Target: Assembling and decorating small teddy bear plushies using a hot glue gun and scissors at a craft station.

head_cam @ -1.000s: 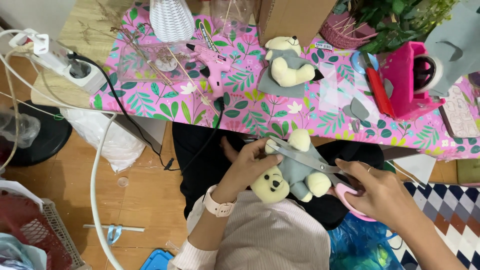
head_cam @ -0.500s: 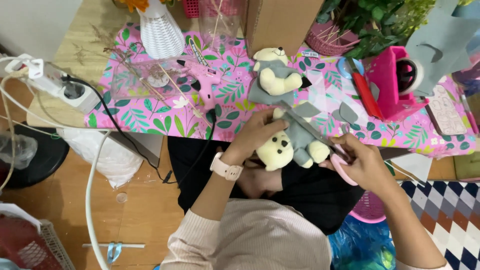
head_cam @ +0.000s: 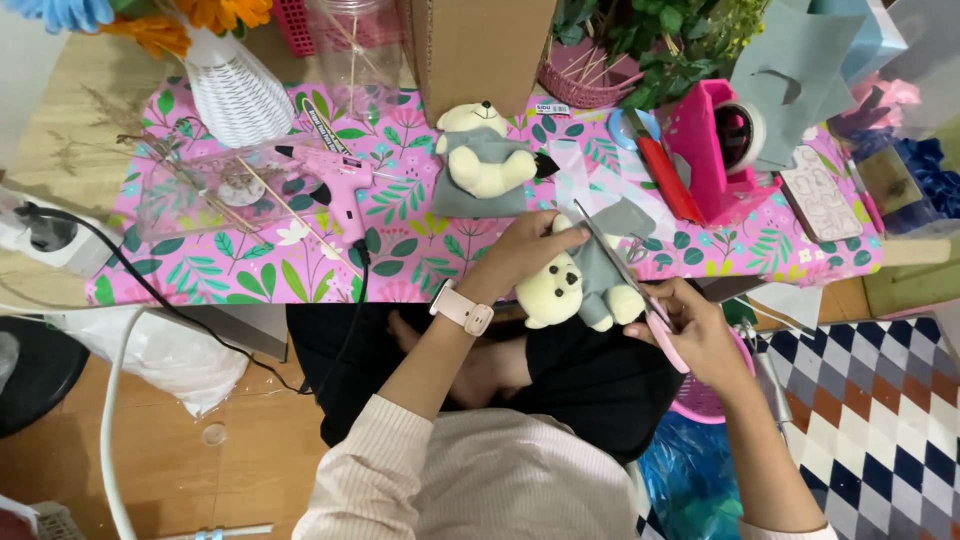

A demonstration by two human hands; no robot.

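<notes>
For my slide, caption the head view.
Left hand holds a cream teddy bear while right hand works scissors at it.

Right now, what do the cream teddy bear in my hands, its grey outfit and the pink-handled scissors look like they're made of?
The cream teddy bear, held by the left hand, looks like soft matte plush: fuzzy and rounded. Its grey outfit looks like felt: flat, dull, stiff-edged. The pink-handled scissors in the right hand seem to have thin metal blades and smooth handles, probably plastic.

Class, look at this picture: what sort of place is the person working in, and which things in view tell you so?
Probably a home craft corner. A pink glue gun and a pink tape dispenser sit on the floral table cover, and the right hand works pink scissors at a cream plush bear held by the left hand.
</notes>
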